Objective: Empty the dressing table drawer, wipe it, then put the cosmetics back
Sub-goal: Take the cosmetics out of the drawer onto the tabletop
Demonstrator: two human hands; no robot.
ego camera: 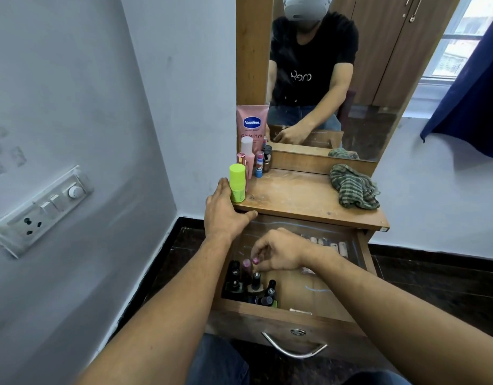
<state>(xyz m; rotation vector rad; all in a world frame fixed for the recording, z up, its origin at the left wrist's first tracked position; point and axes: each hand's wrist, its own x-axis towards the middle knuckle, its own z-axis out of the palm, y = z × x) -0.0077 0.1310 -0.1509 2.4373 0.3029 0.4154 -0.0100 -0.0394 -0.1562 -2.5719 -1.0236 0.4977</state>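
Nearest: the person's knees in blue jeans [220, 362], just below the drawer front with its curved metal handle [294, 348]. The drawer [281, 315] stands pulled out under the wooden table top [303, 195].

Landmark: the drawer.

Left hand [226, 212]: above the drawer's rear left corner, palm down on the edge of the table top, fingers spread flat, gripping nothing. Its fingers touch a lime green bottle [237, 183] standing upright on the table top.

Right hand [278, 252]: inside the drawer, over its left half, fingers curled and pinched round the pink cap [256, 260] of a small item. What lies below the cap is hidden by the fingers.

Just beneath and to the left of that hand, in the drawer's front left corner: a cluster of dark nail polish bottles [253, 287], most upright, one with a pink cap [246, 263].

At the drawer's rear right: a row of small pale items [331, 244], too blurred to identify.

Behind the drawer, on the table top: a pink Vaseline tube [252, 126] and several small cosmetics [260, 162] at the left rear; a green checked cloth [353, 187] crumpled at the right. The mirror [337, 65] rises behind.
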